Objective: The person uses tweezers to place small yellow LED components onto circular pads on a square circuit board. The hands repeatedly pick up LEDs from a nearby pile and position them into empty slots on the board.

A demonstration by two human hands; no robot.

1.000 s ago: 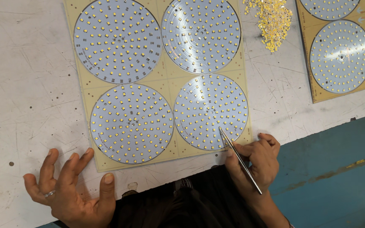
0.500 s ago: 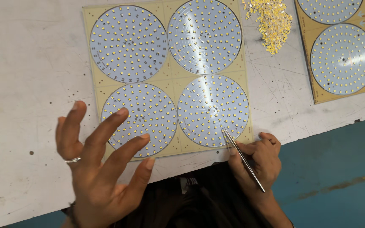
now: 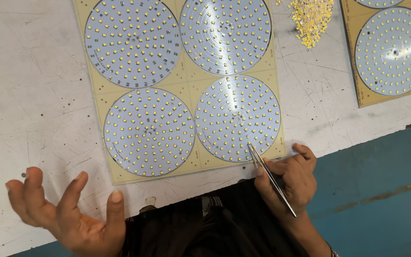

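The person's right hand [image 3: 291,178] pinches a pair of slim metal tweezers [image 3: 271,177], fingers closed around the shaft like a pen grip, so the fine tips reach out onto the lower right disc [image 3: 238,118] of a yellow panel [image 3: 186,85]. The panel lies flat on the scuffed white table [image 3: 29,104] and carries four round white LED boards, each dotted with small yellow chips in rings. The tips touch down near that disc's lower edge, close to the person's body, a short reach that keeps the wrist steady. The left hand [image 3: 67,209] hovers off the panel at the table's near edge, palm turned up, fingers spread and curled, holding nothing. A loose heap of tiny yellow chips [image 3: 312,19] sits beyond the panel (handy for picking from). A second panel [image 3: 391,52] lies to the right.
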